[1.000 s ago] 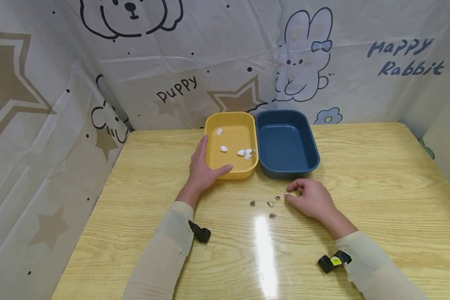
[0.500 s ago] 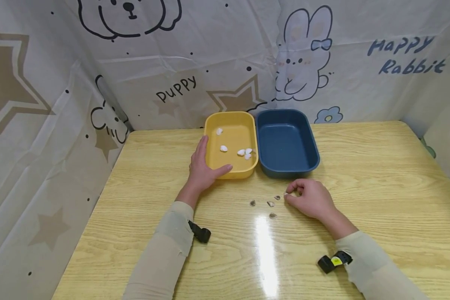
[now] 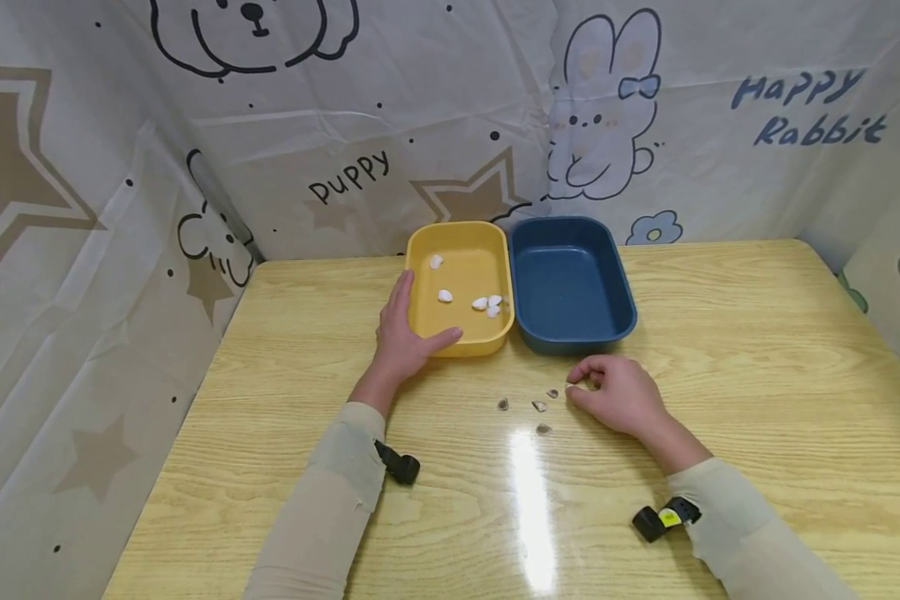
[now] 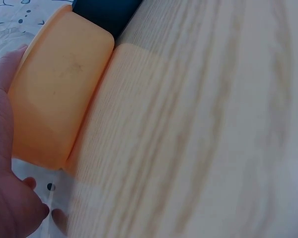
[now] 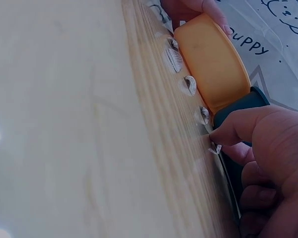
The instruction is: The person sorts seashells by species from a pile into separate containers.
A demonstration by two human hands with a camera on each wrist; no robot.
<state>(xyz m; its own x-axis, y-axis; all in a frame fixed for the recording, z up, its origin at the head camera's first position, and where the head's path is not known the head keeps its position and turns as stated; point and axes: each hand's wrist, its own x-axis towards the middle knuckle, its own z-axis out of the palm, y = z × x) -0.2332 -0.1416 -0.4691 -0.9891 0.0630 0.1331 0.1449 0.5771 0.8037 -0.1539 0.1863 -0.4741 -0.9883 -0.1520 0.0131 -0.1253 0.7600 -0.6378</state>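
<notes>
Head view: the left hand [image 3: 403,340] is spread against the near-left corner of the yellow tray [image 3: 476,349], where white shells [image 3: 445,296] lie. Beside that tray stands the blue tray [image 3: 576,343]. Four dark shells [image 3: 540,407] lie on the table [image 3: 285,400], left of the right hand [image 3: 621,392]. Relative to half a second earlier, only the framing has shifted slightly; the work appears paused at the grasp.

Left wrist view: the thumb rests at the yellow tray's rim.

Right wrist view: thumb and index finger pinch a small pale shell [image 5: 216,148]; whether it touches the table cannot be told.
</notes>
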